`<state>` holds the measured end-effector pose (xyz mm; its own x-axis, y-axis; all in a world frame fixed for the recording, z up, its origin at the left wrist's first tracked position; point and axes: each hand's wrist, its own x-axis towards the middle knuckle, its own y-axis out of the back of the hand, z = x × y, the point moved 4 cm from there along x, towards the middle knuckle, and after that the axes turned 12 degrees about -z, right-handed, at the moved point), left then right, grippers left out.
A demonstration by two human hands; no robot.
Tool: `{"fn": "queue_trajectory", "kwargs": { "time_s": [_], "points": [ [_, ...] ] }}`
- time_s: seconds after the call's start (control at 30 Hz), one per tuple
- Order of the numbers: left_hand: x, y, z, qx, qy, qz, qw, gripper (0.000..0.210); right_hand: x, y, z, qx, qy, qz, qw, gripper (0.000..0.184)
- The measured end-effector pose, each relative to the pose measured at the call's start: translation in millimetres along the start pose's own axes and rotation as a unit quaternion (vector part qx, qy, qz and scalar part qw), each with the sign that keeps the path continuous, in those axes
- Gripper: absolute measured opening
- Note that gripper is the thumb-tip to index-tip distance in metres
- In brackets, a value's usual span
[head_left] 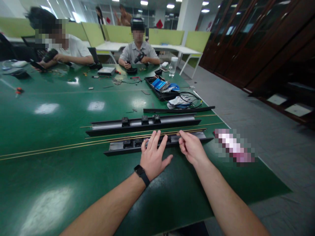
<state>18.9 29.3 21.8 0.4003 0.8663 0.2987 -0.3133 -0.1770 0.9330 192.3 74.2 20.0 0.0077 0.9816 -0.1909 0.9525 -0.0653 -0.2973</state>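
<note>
My left hand (154,155), with a black watch (139,169) on its wrist, is spread over the near black channel (157,148). Its fingertips lie at the thin brass-coloured rods (73,144); whether they press on them I cannot tell. My right hand (193,147) is closed in a pinch on one of these rods, by the channel's right part. Small black blocks (127,143) sit inside the near channel, some hidden by my left hand. Parallel behind it lies a second black channel (147,126) with a pale inside and three black blocks (145,120).
A narrow black strip (177,109) lies behind the channels. Beyond it are gloves (183,101), a black tray (161,95) with blue items, and a clear bottle (173,67). A blurred pink-white item (232,144) lies right. Two people (139,54) hold drills across the green table (86,183).
</note>
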Motion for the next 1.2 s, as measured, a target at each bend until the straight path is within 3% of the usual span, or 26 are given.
{"fn": "queue_trajectory", "kwargs": {
  "time_s": [0.27,0.57,0.93,1.2],
  "points": [
    [0.1,-0.4,-0.4,0.001,0.001,0.000,1.000,0.071,-0.7,3.6,-3.3,0.024,0.005,0.045,0.999,0.025],
    [0.2,-1.4,-0.5,-0.004,0.001,0.000,1.000,0.072,1.6,1.8,0.3,-0.004,0.004,0.006,1.000,0.033],
    [0.6,-1.2,-0.1,-0.005,0.001,-0.001,1.000,0.072,-0.1,3.5,-2.8,0.026,0.011,0.040,0.999,0.027],
    [0.5,-0.7,0.3,-0.005,0.003,-0.004,1.000,0.073,-0.4,0.0,-1.7,0.004,0.006,0.017,1.000,0.035]
  ]
}}
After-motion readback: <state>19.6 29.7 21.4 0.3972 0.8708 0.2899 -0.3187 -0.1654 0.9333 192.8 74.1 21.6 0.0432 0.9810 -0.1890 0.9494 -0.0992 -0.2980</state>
